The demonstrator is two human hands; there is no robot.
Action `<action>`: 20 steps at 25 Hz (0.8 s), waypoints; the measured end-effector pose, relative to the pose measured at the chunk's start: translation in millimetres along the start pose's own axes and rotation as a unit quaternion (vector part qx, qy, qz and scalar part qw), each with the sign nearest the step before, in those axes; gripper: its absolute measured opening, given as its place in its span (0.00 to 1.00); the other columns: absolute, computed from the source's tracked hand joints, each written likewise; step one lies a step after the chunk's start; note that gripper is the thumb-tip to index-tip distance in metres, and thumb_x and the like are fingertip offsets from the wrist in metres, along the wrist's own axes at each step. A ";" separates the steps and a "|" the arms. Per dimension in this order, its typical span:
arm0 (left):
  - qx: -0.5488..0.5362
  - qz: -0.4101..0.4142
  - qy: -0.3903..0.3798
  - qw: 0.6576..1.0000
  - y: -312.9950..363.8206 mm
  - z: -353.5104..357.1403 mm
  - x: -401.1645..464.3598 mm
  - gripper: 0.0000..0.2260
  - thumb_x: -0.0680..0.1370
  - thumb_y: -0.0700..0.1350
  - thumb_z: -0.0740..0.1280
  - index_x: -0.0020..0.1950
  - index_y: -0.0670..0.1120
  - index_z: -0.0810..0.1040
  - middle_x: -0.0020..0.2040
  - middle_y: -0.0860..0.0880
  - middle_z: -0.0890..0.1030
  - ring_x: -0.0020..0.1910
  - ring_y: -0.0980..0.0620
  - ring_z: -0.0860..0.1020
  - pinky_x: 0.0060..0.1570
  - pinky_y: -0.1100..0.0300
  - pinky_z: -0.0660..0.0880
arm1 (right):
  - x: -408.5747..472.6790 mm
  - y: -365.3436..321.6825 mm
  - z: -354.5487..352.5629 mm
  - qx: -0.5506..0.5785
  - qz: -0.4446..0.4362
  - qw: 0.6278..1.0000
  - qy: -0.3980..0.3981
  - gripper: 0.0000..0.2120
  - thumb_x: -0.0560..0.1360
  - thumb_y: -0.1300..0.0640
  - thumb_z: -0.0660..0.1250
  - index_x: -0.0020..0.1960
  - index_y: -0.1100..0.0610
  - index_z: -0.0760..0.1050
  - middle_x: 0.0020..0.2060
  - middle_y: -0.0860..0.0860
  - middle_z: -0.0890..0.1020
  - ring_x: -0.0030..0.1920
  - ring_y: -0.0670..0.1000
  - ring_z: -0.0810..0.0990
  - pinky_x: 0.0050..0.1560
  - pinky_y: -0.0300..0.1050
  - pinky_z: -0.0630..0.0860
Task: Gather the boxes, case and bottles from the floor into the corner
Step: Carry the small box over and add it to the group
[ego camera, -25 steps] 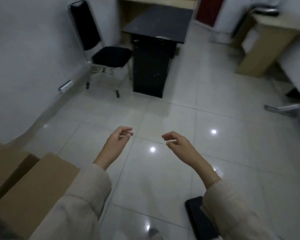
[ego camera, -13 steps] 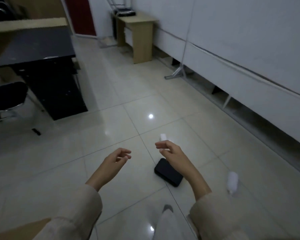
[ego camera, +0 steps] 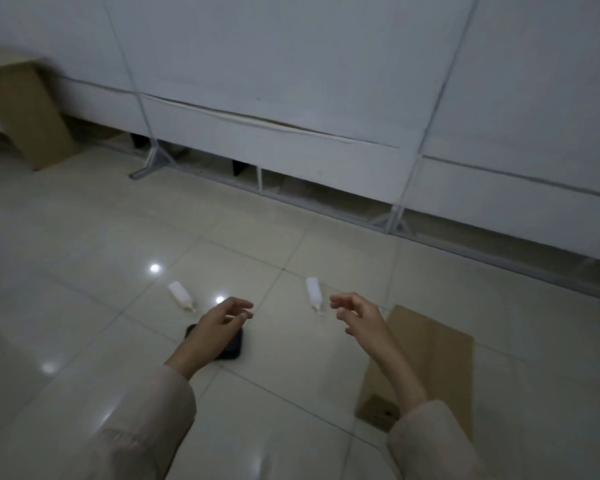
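While both hands (ego camera: 222, 318) (ego camera: 355, 315) hover loosely open and empty above the black case (ego camera: 234, 344), it looks light, rigid, likely best pinched by its edges.

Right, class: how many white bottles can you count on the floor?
2. One bottle lies left, beyond the black case; the other bottle lies between the two hands. More may be out of view.

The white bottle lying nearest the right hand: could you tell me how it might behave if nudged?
The white bottle lies on its side on glossy tile, so it would probably roll or skid easily. It looks small and plastic, so likely light and not fragile. Its contents cannot be seen.
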State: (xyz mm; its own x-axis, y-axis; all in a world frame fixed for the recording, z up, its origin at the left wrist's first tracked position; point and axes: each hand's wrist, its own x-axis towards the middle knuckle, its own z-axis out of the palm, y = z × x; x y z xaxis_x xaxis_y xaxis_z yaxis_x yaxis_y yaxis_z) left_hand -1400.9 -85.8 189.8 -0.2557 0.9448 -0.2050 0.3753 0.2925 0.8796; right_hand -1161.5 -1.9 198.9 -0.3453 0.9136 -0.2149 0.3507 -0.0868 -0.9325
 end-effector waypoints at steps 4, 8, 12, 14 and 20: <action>0.012 0.030 -0.048 0.998 40.2 84.0 -2.8 0.11 0.78 0.41 0.60 0.47 0.59 0.73 0.48 0.56 0.80 0.52 0.51 0.77 0.53 0.58 0.72 | -58.9 43.3 -85.1 -0.012 0.028 0.999 0.042 0.10 0.78 0.64 0.58 0.55 0.54 0.74 0.52 0.49 0.77 0.45 0.36 0.73 0.43 0.29 0.68; 0.012 0.048 -0.088 0.995 67.7 173.4 -25.9 0.11 0.78 0.41 0.60 0.47 0.58 0.74 0.49 0.54 0.80 0.52 0.50 0.77 0.56 0.54 0.72 | -115.0 83.8 -159.8 -0.026 0.059 0.994 0.083 0.10 0.78 0.63 0.58 0.56 0.55 0.74 0.52 0.49 0.77 0.45 0.37 0.73 0.41 0.28 0.68; 0.015 0.051 -0.129 0.990 86.2 245.6 -51.5 0.09 0.78 0.41 0.59 0.48 0.55 0.74 0.49 0.51 0.80 0.52 0.51 0.77 0.52 0.58 0.70 | -160.0 118.1 -213.0 -0.018 0.095 0.989 0.111 0.11 0.78 0.63 0.57 0.59 0.58 0.74 0.53 0.51 0.77 0.50 0.44 0.74 0.42 0.29 0.68; 0.015 0.051 -0.144 0.988 92.5 268.4 -58.5 0.10 0.78 0.41 0.59 0.47 0.57 0.73 0.49 0.52 0.80 0.52 0.51 0.77 0.53 0.58 0.70 | -174.3 130.8 -230.8 -0.013 0.109 0.987 0.117 0.12 0.78 0.62 0.57 0.59 0.57 0.74 0.54 0.51 0.77 0.53 0.47 0.74 0.42 0.31 0.68; 0.021 0.039 -0.146 0.988 103.2 305.1 -51.1 0.08 0.78 0.42 0.60 0.49 0.55 0.74 0.49 0.52 0.80 0.51 0.53 0.77 0.53 0.58 0.71 | -164.5 144.3 -268.8 -0.004 0.112 0.986 0.121 0.09 0.79 0.60 0.58 0.55 0.53 0.74 0.56 0.51 0.78 0.55 0.47 0.74 0.45 0.32 0.68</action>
State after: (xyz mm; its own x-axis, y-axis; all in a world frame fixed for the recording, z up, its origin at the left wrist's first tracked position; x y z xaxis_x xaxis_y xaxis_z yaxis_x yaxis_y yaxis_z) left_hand -1077.3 -58.8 160.1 0.0418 0.9654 -0.2575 0.4211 0.2167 0.8807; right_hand -820.1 -58.0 177.8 -0.0405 0.9400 -0.3387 0.4017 -0.2951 -0.8669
